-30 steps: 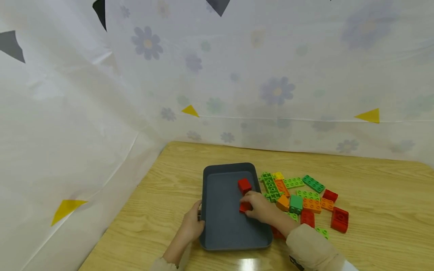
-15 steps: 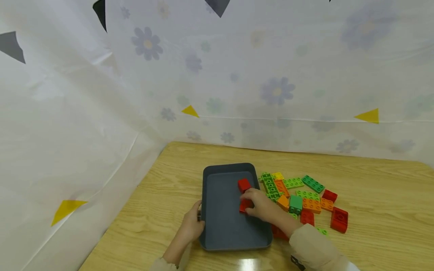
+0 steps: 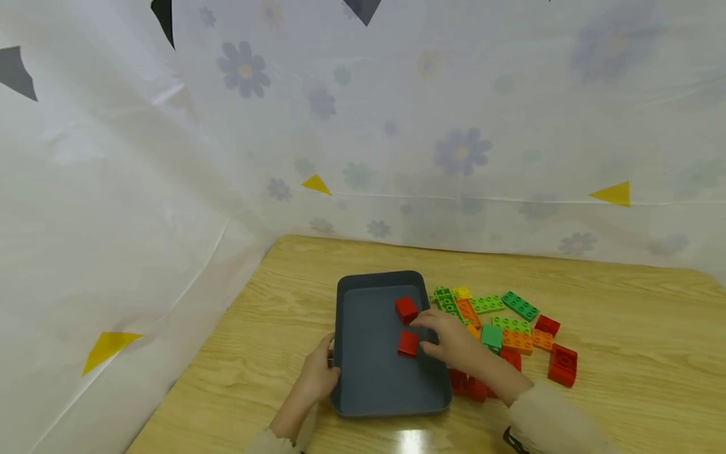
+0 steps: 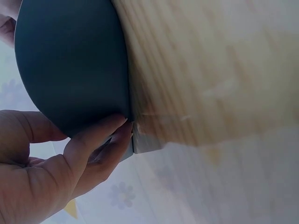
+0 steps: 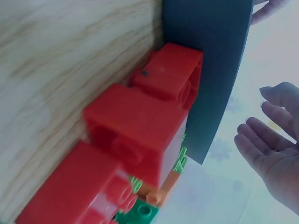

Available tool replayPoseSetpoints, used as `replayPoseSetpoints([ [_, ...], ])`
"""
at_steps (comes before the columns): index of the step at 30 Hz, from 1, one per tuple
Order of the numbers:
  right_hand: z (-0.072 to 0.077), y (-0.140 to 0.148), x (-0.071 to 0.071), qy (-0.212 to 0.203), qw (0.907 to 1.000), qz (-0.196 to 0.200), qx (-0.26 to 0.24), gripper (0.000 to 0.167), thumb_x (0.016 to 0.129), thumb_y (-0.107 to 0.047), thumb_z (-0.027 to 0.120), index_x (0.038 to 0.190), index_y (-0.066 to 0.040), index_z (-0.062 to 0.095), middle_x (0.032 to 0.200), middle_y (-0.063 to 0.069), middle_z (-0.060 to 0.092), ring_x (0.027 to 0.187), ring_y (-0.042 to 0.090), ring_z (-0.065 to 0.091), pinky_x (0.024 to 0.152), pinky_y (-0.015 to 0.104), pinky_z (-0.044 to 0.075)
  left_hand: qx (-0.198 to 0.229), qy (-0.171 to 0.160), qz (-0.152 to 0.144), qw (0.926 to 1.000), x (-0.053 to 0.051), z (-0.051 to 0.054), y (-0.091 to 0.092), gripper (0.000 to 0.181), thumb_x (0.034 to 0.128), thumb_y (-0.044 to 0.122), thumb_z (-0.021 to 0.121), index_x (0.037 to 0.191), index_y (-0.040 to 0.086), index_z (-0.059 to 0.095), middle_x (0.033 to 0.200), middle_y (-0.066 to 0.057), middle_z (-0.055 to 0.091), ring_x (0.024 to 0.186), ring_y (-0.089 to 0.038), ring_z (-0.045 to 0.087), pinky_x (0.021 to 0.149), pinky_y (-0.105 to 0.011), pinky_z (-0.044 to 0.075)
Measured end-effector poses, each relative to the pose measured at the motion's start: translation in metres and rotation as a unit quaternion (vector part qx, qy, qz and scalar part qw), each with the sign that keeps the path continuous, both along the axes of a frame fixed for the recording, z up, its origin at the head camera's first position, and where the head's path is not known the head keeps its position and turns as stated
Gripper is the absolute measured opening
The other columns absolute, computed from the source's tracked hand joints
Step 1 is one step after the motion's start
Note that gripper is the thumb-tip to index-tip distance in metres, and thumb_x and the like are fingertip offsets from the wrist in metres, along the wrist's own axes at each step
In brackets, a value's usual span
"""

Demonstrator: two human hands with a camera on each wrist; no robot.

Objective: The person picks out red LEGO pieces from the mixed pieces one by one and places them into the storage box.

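Note:
A dark grey rectangular tray (image 3: 368, 384) lies on the wooden table with two red bricks inside, along its right half. One red brick (image 3: 406, 310) sits further back; the other red brick (image 3: 408, 344) is nearer the middle. My left hand (image 3: 319, 376) grips the tray's left side, thumb at the rim and fingers against the outer wall in the left wrist view. Over the tray's right edge hovers my right hand (image 3: 456, 340), fingers loosely bent and apart, holding nothing. In the right wrist view that right hand (image 5: 275, 140) is above the tray wall.
Right of the tray, several toy bricks lie loose: red, orange, yellow and green, among them a dark green brick (image 3: 520, 306) and a red brick (image 3: 563, 365). Several red bricks (image 5: 135, 126) stand against the tray's outer wall. A flowered white sheet (image 3: 363, 126) hangs behind the table (image 3: 283, 284).
My right hand has let go of the nearer red brick and drawn back to the right, leaving that brick in the tray. The left hand keeps its grip on the tray.

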State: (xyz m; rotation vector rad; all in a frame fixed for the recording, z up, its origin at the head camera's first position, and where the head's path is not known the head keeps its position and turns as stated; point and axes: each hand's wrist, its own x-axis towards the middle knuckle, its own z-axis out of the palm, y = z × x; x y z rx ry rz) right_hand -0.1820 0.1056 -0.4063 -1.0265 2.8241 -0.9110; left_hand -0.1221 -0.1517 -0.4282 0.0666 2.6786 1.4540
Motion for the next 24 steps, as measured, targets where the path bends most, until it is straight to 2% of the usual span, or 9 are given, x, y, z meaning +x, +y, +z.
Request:
replayPoseSetpoints([
  [9,0.003,0.029,0.018,-0.014,0.9994,-0.023,0.020,0.034,0.079,-0.007,0.069,0.112,-0.003,0.063,0.115,0.015,0.061,0.104,0.033,0.059,0.079,0.041,0.055,0.004,-0.001,0.004,1.0000,-0.001,-0.002,0.000,0.061,0.0759,-0.018,0.048,0.134,-0.013,0.032,0.107,-0.036,0.056,0.094,-0.042,0.061,0.073,-0.040,0.057],
  [17,-0.005,0.052,0.030,-0.010,0.9994,-0.007,0.032,0.032,0.079,-0.010,0.070,0.109,-0.001,0.066,0.111,0.015,0.063,0.100,0.034,0.060,0.076,0.041,0.055,0.003,-0.005,-0.001,1.0000,0.000,0.000,0.000,0.061,0.0779,-0.017,0.048,0.136,-0.012,0.030,0.110,-0.036,0.055,0.096,-0.041,0.060,0.073,-0.040,0.057],
  [21,-0.011,0.056,0.033,-0.035,0.9984,0.007,0.044,0.033,0.079,-0.013,0.070,0.109,-0.001,0.066,0.111,0.016,0.063,0.101,0.036,0.059,0.077,0.041,0.055,0.002,-0.006,-0.003,1.0000,0.000,0.001,0.000,0.061,0.0781,-0.017,0.048,0.136,-0.012,0.030,0.110,-0.036,0.055,0.096,-0.041,0.060,0.073,-0.040,0.057],
  [24,-0.016,0.057,0.035,-0.055,0.9972,0.022,0.045,0.035,0.079,-0.015,0.070,0.111,-0.001,0.066,0.112,0.015,0.063,0.101,0.034,0.059,0.076,0.037,0.056,-0.002,-0.006,-0.004,1.0000,0.000,0.000,0.000,0.061,0.0780,-0.017,0.048,0.136,-0.012,0.030,0.110,-0.035,0.056,0.097,-0.042,0.060,0.073,-0.040,0.057],
])
